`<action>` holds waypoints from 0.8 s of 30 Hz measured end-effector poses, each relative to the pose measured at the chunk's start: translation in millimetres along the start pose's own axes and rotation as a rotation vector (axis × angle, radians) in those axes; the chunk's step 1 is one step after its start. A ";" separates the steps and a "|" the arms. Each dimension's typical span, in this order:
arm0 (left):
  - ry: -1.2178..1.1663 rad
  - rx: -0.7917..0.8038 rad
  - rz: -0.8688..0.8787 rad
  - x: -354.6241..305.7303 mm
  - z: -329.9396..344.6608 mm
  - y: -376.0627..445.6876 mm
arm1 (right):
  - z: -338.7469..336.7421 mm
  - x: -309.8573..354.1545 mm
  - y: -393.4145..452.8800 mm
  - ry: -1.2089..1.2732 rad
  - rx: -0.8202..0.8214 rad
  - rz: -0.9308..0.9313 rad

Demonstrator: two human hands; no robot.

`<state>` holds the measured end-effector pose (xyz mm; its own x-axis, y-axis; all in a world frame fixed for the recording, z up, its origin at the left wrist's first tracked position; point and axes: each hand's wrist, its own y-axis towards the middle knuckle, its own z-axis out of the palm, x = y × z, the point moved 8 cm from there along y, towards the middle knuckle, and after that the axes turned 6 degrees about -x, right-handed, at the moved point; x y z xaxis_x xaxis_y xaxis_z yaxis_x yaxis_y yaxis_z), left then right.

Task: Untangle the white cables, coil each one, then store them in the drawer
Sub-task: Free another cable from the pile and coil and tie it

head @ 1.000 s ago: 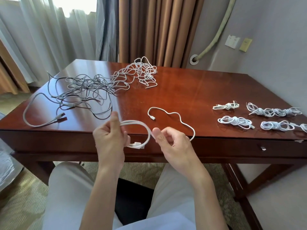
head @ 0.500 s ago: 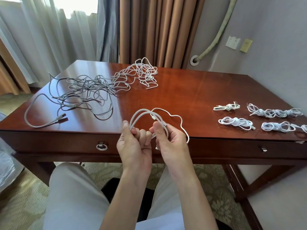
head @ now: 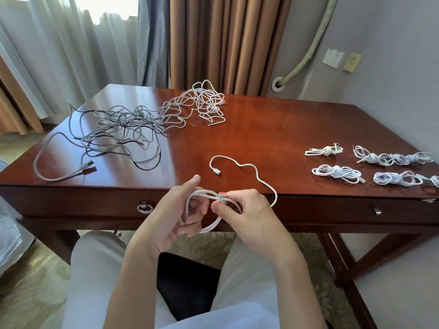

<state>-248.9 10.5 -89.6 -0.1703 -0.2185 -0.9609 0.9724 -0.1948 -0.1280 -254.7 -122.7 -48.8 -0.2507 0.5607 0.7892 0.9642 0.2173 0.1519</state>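
I count five coiled white cable bundles [head: 337, 173] right of drawer ring pull [head: 144, 207]; tangled white-grey cable heap [head: 147, 119] untouched beyond it; drawer shut; left hand [head: 175, 214] and right hand [head: 240, 210] both pinching half-coiled thin white cable [head: 247, 166]

desk [head: 261, 138]: dark red wood, glossy, reflective | white cable [head: 247, 166]: smooth plastic sheath | grey cables [head: 118, 129]: matt | ring pull [head: 144, 207]: shiny metal | curtains [head: 225, 39]: pleated cloth

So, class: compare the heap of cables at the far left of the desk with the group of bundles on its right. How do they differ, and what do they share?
1. The heap is loose and tangled; the bundles are each wound tight.
2. The heap sprawls as one mass; the bundles lie as separate small pieces.
3. The heap mixes grey and white cable; the bundles look all white.
Both lie on the desk, touched by neither hand.
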 end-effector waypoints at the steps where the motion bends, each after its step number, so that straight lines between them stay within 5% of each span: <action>1: 0.084 -0.034 0.017 -2.9 -1.0 -1.3 | 3.2 -0.3 -0.3 -0.031 0.016 -0.002; 5: 0.246 -0.136 0.168 -19.2 -3.3 -5.4 | 8.2 -0.4 0.7 -0.066 0.031 0.012; 14: -0.183 -0.219 0.254 -23.5 -9.7 -3.5 | 17.1 11.6 4.4 0.419 0.120 0.101; 18: -0.295 -0.140 0.236 -20.8 -3.3 -2.1 | 24.4 20.5 4.3 0.703 0.171 0.158; 24: -0.115 0.069 0.246 -19.2 -10.6 -8.1 | 29.5 14.4 3.3 0.630 0.231 0.206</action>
<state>-251.8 26.4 -72.7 0.0486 -0.3738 -0.9262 0.9743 -0.1865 0.1264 -257.6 -90.3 -54.5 0.0998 0.0541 0.9935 0.9263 0.3596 -0.1126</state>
